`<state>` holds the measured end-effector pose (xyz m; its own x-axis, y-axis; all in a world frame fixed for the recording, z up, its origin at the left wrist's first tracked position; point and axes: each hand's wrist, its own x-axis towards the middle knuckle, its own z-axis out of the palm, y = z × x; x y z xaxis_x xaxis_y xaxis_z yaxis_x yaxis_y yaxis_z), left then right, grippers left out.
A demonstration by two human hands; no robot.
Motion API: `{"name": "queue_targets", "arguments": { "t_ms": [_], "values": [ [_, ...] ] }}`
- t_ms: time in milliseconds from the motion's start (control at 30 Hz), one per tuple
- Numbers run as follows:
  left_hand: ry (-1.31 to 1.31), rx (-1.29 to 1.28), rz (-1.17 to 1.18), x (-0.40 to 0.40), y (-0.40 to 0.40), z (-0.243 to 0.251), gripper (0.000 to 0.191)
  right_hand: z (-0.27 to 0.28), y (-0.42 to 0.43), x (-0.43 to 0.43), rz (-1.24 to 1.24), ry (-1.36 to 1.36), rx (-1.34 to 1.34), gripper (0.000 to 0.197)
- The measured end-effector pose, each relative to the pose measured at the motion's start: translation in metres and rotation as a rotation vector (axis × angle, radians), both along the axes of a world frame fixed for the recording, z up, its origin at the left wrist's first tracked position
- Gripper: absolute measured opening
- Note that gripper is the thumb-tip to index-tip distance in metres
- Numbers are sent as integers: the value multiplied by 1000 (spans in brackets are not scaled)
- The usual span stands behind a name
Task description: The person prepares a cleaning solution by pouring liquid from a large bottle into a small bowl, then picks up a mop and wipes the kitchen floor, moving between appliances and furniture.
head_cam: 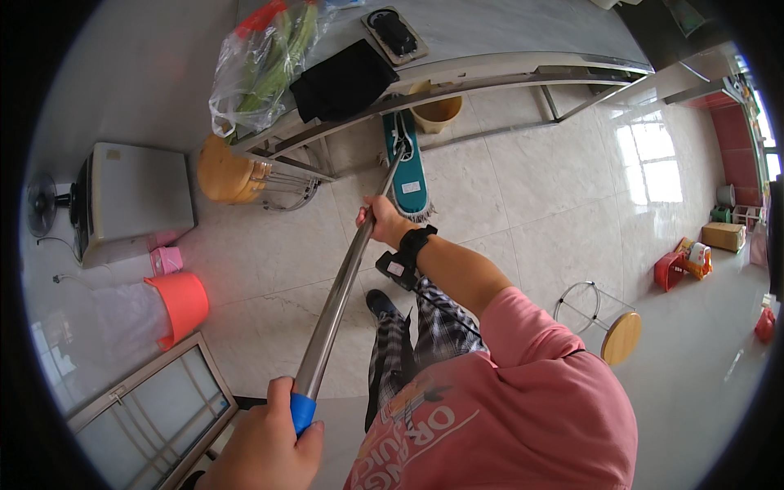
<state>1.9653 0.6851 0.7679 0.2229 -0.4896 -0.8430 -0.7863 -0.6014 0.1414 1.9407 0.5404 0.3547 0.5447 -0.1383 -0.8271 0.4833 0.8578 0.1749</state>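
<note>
A flat dust mop slants across the view, its teal head [409,184] with a grey fringe lying on the tiled floor, partly beneath the table. Its metal handle [337,312] rises towards me and ends in a blue plastic sleeve [302,412]. My right hand [384,220] is wrapped around the middle of the handle, with a black strap and device on the wrist. At the bottom, my left hand [269,438] grips the upper end at the blue sleeve; its wrist is out of view.
A metal-framed table [490,37] carries a bag of green vegetables [269,61] and a black cloth [343,79]. Beneath it stands a yellowish bucket [436,113]. Around the floor are wooden-topped stools [621,338], a red bin [184,309], a small fridge [141,199] and a red basket [669,271].
</note>
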Motion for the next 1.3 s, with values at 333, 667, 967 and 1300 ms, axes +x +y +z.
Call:
{"name": "queue_targets", "arguments": {
  "t_ms": [333, 667, 967, 1300],
  "values": [
    [197, 13, -9, -13, -62, -35, 34, -26, -75, -76, -158, 48, -58, 12],
    [494, 46, 391, -16, -50, -95, 35, -42, -101, -115, -92, 344, -199, 11],
    [612, -4, 821, 6, -16, -101, 36, -35, -98, -52, 126, 363, -228, 13],
    [900, -85, 1550, 3, 63, -199, 51, -4, 62, -10, 443, -59, -338, 32]
  ]
}}
